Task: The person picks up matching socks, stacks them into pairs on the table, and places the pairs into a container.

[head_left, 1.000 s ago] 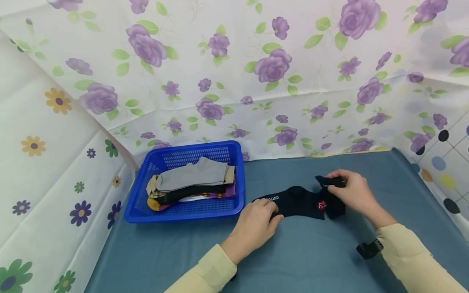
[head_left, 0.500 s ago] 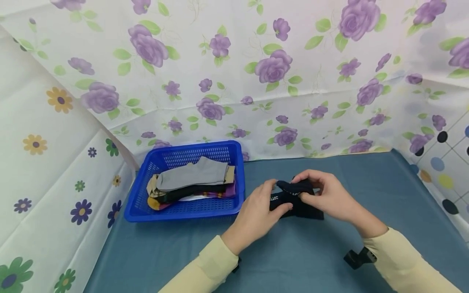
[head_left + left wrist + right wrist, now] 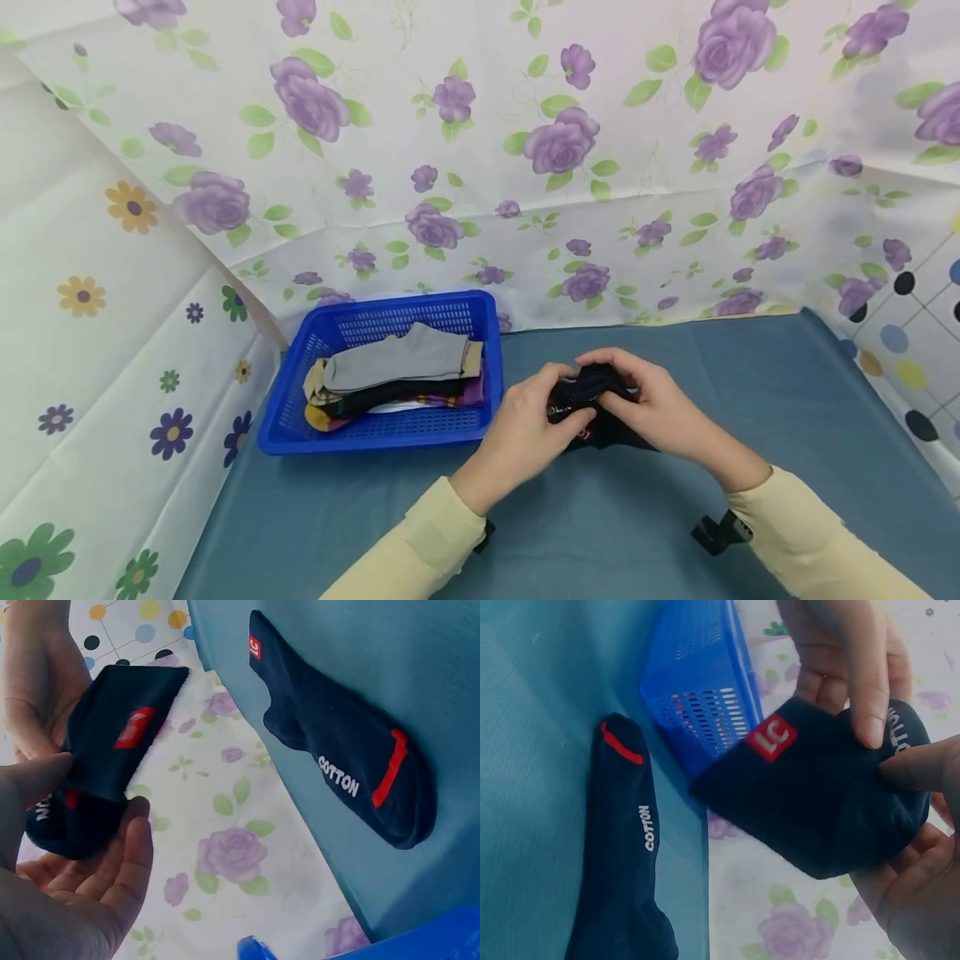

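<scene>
Both hands hold a dark navy sock (image 3: 596,379), folded over on itself, with a red patch near its cuff. In the left wrist view my left hand (image 3: 82,892) has its thumb on the near side of the folded sock (image 3: 112,742) and its fingers underneath. My right hand (image 3: 922,847) pinches the toe end between thumb and fingers in the right wrist view, where white lettering shows. A second navy sock (image 3: 337,742) lies flat on the blue cloth, marked COTTON, with a red toe stripe. From the head view, my hands and the held sock partly cover it.
A blue plastic basket (image 3: 492,358) stands left of my hands, holding several socks, with a grey sock (image 3: 401,358) on top. Blue cloth (image 3: 600,533) covers the table. Flowered sheeting (image 3: 420,125) hangs behind and at the sides.
My right hand has moved left, bringing its end of the upper sock over toward my left hand. My left hand has gone from resting on the sock to gripping it; the sock is now folded.
</scene>
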A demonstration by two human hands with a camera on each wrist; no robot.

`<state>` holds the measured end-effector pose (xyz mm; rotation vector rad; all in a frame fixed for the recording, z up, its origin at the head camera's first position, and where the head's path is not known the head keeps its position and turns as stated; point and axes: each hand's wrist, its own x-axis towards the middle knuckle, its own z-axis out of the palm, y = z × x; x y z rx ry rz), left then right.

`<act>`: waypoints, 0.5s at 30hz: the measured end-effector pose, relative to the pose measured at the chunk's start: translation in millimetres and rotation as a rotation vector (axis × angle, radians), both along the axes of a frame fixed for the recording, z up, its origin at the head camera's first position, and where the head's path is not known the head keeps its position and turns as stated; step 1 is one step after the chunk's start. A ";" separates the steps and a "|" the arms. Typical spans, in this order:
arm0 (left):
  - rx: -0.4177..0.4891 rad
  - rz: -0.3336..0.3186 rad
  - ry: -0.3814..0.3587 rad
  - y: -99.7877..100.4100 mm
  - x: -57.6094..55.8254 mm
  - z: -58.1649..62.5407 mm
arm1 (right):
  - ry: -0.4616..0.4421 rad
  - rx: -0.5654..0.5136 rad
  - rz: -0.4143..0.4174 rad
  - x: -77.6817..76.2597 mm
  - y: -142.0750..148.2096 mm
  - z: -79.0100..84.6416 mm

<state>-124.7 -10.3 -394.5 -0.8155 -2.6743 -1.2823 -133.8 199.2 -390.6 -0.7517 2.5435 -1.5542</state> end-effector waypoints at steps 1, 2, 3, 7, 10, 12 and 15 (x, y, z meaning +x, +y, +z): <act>-0.005 0.004 0.010 0.4 -0.1 0.5 | 0.005 0.011 -0.007 0.1 -0.6 -0.4; -0.012 0.009 0.025 1.0 -0.2 1.1 | 0.011 0.021 -0.015 0.4 -1.3 -0.3; -0.024 0.019 0.046 1.5 -0.2 1.6 | 0.009 0.031 -0.025 1.0 -1.7 -0.1; -0.089 0.079 0.167 2.8 -0.9 3.5 | -0.008 0.061 -0.072 2.8 -1.4 0.4; -0.124 0.142 0.241 2.1 -2.4 7.0 | -0.033 0.079 -0.096 2.9 -0.6 -0.7; -0.128 0.181 0.266 1.1 -3.9 10.6 | -0.054 0.090 -0.105 2.4 0.4 -2.4; -0.116 0.228 0.278 -1.7 -6.6 16.7 | -0.080 0.107 -0.122 1.2 3.6 -5.6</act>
